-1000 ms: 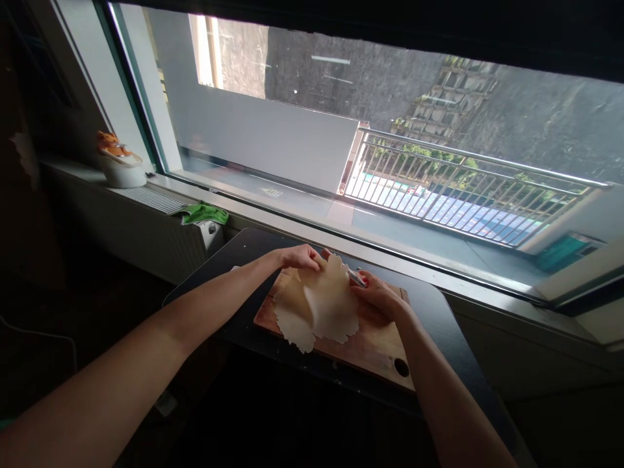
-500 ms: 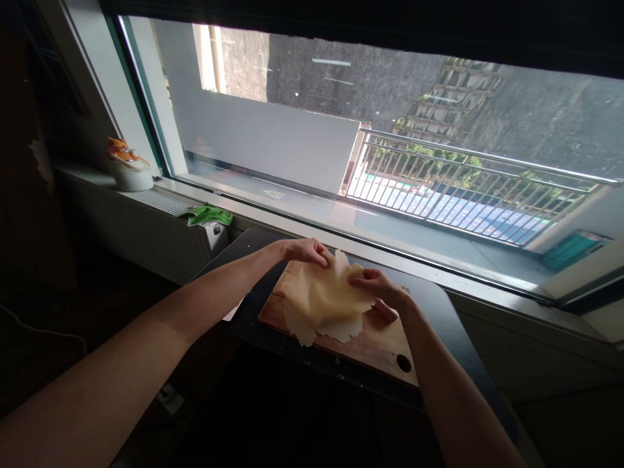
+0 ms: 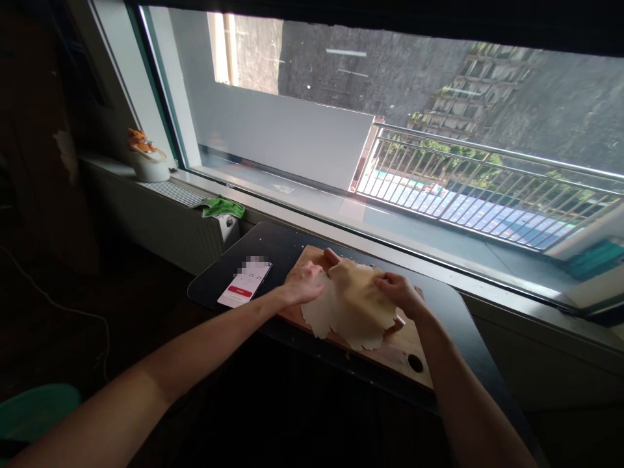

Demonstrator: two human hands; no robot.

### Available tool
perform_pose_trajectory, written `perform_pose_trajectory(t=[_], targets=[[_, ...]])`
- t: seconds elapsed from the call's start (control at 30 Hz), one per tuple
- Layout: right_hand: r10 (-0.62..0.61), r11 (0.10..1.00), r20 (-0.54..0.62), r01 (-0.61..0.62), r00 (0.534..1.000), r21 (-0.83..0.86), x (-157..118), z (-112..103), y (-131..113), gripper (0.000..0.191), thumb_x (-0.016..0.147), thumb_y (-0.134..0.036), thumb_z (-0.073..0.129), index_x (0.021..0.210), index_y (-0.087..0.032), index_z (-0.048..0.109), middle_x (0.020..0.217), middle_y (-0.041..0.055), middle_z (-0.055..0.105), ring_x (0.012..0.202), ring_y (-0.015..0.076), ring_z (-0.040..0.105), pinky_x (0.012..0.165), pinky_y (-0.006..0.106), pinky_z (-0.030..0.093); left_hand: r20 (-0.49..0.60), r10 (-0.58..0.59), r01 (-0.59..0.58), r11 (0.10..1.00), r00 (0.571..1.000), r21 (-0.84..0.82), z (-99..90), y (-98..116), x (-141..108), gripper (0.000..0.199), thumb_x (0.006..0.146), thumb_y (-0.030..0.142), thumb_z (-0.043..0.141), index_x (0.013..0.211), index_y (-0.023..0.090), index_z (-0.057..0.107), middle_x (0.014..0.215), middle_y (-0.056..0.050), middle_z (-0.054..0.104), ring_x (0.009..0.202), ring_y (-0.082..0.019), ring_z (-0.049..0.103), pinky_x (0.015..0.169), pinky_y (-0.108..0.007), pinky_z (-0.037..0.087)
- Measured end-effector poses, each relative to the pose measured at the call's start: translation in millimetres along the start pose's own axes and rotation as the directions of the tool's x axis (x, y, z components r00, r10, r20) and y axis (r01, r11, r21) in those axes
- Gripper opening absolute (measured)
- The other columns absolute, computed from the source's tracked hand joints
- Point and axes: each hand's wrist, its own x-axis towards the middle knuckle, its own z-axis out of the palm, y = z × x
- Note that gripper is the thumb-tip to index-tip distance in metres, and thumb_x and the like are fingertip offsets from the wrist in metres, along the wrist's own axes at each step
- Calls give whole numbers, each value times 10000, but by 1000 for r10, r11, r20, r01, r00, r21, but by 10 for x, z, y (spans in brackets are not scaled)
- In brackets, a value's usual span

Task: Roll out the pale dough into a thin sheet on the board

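Half a second ago both our hands pinched the dough sheet; now the fingers of our left hand look loosely parted at its left edge, though we cannot tell whether they touch it. Our right hand grasps its right edge. The sheet lies over the wooden cutting board, apparently draped across a rolling pin, so only the right side looks held. Our left forearm has uncovered the smartphone on the counter.

Past the blocking left forearm, a gap parts phone and board.
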Motion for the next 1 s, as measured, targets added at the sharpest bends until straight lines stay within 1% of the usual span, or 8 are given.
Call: perform_pose_trajectory(t=[0.1, 0.27, 0.47, 0.6, 0.7, 0.8, 0.9, 1.0], targets=[[7, 1000, -31, -8, 999, -11, -25, -24, 61, 139, 741, -320, 658, 715, -186, 678, 637, 20, 687, 611, 171, 645, 528, 249, 511, -26, 84, -85, 996, 996, -40, 134, 114, -87, 464, 839, 351, 658, 1266, 182, 591, 1335, -129, 611, 1266, -291, 550, 1087, -348, 403], [-46, 997, 21, 44, 999, 69, -55, -4, 12, 260, 692, -422, 728, 791, -185, 682, 737, 28, 720, 641, 173, 662, 558, 265, 535, 50, 21, -16, 994, 999, -104, 110, 95, 171, 621, 818, 419, 684, 1357, 158, 521, 1313, -157, 631, 1272, -351, 554, 1087, -428, 402], [-121, 987, 48, 115, 991, 114, -81, -58, -14, 426, 638, -530, 784, 834, -169, 675, 710, 21, 695, 578, 135, 623, 535, 248, 514, 184, 225, -109, 865, 957, -490, 62, -29, 421, 512, 772, 327, 723, 1251, 176, 622, 1154, -89, 710, 1067, -237, 672, 897, -290, 516], [-107, 990, 42, 103, 993, 95, -88, -91, 75, 415, 663, -540, 770, 851, -181, 677, 733, 24, 708, 612, 150, 645, 553, 257, 521, 299, 127, 60, 835, 946, -546, -75, -193, 465, 411, 691, 348, 801, 1046, 163, 711, 1050, -72, 735, 970, -215, 686, 815, -266, 531], [-69, 993, 38, 65, 997, 102, -120, -65, 98, 370, 679, -504, 757, 845, -183, 679, 753, 35, 720, 635, 167, 658, 575, 275, 534, 479, 22, 277, 792, 878, -544, -175, -332, 395, 364, 675, 396, 818, 933, 153, 734, 873, -60, 735, 786, -190, 685, 661, -254, 532], [-35, 998, 2, 35, 999, 42, -178, -15, 43, 281, 721, -450, 718, 825, -190, 692, 730, 35, 719, 625, 174, 656, 560, 272, 528, 560, 33, 351, 748, 828, -563, -197, -371, 273, 241, 671, 353, 798, 775, 148, 725, 709, -38, 693, 637, -152, 632, 551, -228, 485], [-22, 1000, -14, 22, 1000, -22, -229, 32, -46, 213, 757, -392, 675, 823, -192, 703, 710, 28, 710, 611, 165, 647, 546, 257, 516, 468, 106, 229, 764, 877, -603, -176, -291, 206, 128, 657, 243, 732, 733, 142, 710, 646, -6, 646, 573, -124, 572, 506, -213, 429], [-19, 1000, -14, 19, 1000, -8, -251, 65, -101, 187, 754, -354, 662, 827, -185, 696, 717, 20, 698, 602, 142, 624, 544, 240, 507, 221, 4, 113, 853, 975, -510, -174, -197, 240, 86, 718, 213, 649, 744, 146, 696, 681, -4, 649, 616, -136, 586, 546, -220, 437]])
